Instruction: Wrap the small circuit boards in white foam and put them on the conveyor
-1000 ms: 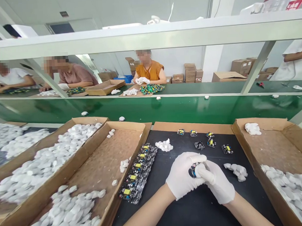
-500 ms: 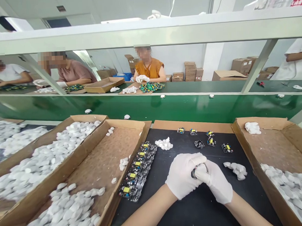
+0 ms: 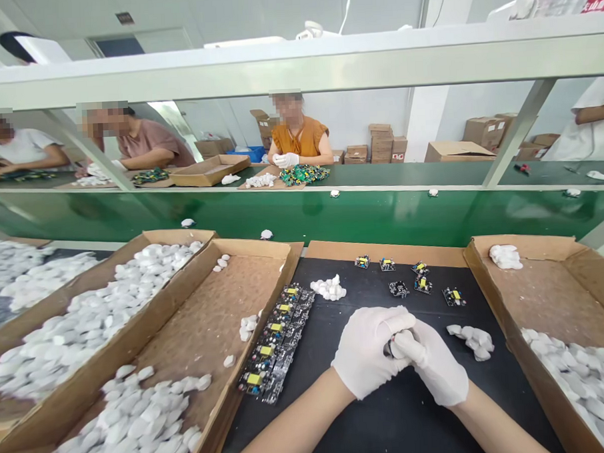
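Note:
My left hand (image 3: 370,350) and my right hand (image 3: 438,361), both in white gloves, meet above the black mat (image 3: 371,424). Their fingers are closed around one small piece. Its dark edge (image 3: 387,348) looks like a circuit board; gloved fingers hide most of it. Left of my hands lies a row of joined black circuit boards (image 3: 277,348) with yellow parts. Several loose boards (image 3: 423,284) are scattered beyond my hands. One small heap of white pieces (image 3: 329,289) sits at the mat's far left, another clump (image 3: 472,340) right of my right hand.
Cardboard trays (image 3: 278,254) with white pieces flank the mat on the left, and another tray (image 3: 583,257) stands on the right. Behind runs a green conveyor belt (image 3: 301,216) carrying small white-topped pieces (image 3: 266,235). Across it sit several co-workers (image 3: 301,136) under a shelf (image 3: 295,66).
The white-topped pieces on the green belt have moved to the right. My hands stay closed on the same piece, with barely any shift. Across the belt, co-workers' hands have moved slightly.

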Tool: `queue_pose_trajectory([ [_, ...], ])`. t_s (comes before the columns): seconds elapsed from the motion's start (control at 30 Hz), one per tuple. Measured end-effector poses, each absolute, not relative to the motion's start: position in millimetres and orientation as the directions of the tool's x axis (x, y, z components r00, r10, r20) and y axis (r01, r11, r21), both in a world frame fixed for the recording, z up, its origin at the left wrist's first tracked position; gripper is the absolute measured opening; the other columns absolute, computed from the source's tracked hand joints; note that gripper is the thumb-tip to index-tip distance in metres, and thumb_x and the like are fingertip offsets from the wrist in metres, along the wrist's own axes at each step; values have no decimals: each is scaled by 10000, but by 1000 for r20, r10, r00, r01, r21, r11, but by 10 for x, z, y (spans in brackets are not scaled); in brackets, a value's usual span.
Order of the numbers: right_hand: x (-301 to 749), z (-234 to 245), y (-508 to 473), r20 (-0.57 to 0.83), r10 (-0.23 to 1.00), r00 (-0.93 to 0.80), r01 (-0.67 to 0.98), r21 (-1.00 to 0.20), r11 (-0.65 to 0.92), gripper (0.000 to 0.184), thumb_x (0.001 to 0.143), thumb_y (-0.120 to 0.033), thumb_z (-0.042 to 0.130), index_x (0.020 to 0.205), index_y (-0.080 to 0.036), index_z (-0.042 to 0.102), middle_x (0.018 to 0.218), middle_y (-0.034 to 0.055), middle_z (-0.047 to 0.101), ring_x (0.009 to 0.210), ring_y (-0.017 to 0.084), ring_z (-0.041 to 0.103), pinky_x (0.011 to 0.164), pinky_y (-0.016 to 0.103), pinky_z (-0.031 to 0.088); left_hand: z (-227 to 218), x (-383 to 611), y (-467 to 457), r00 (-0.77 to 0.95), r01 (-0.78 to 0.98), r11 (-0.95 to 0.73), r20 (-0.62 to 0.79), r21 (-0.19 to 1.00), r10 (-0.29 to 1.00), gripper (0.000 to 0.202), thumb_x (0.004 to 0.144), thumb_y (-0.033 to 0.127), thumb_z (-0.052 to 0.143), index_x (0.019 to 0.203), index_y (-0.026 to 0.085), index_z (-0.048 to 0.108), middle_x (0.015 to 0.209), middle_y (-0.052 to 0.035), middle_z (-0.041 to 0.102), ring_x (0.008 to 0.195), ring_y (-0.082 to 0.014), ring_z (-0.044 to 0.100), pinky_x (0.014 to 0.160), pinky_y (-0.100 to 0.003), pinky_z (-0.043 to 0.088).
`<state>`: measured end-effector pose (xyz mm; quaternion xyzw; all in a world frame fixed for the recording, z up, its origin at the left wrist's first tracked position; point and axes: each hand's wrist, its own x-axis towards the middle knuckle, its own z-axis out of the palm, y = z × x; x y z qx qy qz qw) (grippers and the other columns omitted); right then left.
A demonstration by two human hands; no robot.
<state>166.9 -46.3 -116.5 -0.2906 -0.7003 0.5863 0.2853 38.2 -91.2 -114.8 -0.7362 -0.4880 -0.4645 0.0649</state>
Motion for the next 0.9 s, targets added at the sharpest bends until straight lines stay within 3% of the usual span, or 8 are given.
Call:
queue_pose_trajectory([
  [0.23,1647,-1037,-505,38,741,-670,130,-977,167,347,814,-489,461,816,-149,532,805,50,569,766,195,502,705,322,431,-1180,362,-904,25,756,-525,784,391,620,299,691,187,589,989,211,595,951,-35,710,835,-177,671,769,-302,531],
  [0.43,1643,-1032,-512,-13,772,-636,253,-948,192,280,731,-424,557,779,-148,542,783,45,576,767,212,513,708,325,423,-1181,381,-911,44,764,-540,807,352,589,299,683,202,592,981,211,604,961,-40,711,842,-188,673,755,-315,529],
  [0.7,1662,-1081,-492,21,722,-692,95,-988,120,346,819,-472,441,744,-151,544,762,45,571,764,198,512,743,334,433,-1165,374,-910,-48,666,-471,664,579,746,342,613,215,652,954,231,630,922,-20,710,855,-189,662,761,-320,543],
  [0.9,1628,-1002,-471,-44,718,-694,304,-922,238,236,747,-370,488,633,-164,481,632,1,504,631,148,452,600,272,379,-1180,364,-882,5,731,-488,712,476,702,263,632,177,604,888,219,644,850,-18,715,804,-192,669,736,-332,537],
])
